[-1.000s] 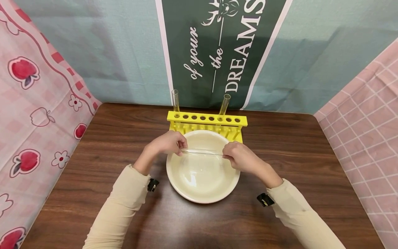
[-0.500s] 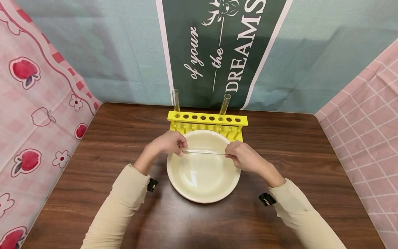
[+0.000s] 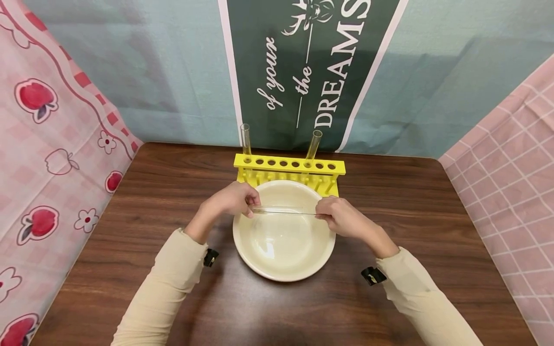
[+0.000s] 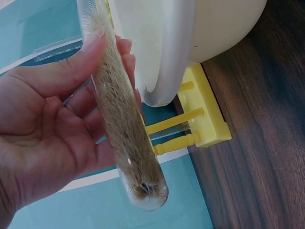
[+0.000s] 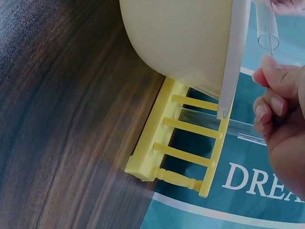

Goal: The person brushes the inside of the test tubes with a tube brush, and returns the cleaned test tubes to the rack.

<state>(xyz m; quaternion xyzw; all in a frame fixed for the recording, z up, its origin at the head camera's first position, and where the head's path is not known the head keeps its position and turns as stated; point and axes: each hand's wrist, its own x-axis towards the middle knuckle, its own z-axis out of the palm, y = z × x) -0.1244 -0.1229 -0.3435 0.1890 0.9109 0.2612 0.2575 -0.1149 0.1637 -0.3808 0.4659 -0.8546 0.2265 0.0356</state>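
Over the cream basin (image 3: 283, 250), my left hand (image 3: 235, 198) holds a clear glass test tube (image 3: 277, 210) lying nearly level. A test tube brush (image 4: 125, 114) with tan bristles sits inside it, its bristles reaching close to the rounded closed end in the left wrist view. My left thumb and fingers grip the tube's sides near that end. My right hand (image 3: 339, 216) pinches the brush's thin wire handle just outside the tube's open mouth (image 5: 268, 42). The fingers of the right hand are curled around the wire.
Behind the basin stands a yellow test tube rack (image 3: 289, 164), partly hidden by it. Two upright tubes are in the rack, one at the left end (image 3: 245, 142) and one right of the middle (image 3: 313, 146). All stand on a dark wooden table (image 3: 402, 202) before hanging cloths.
My right hand has shifted slightly to the right with the brush handle, away from the left hand. The left hand and tube have stayed nearly in place.
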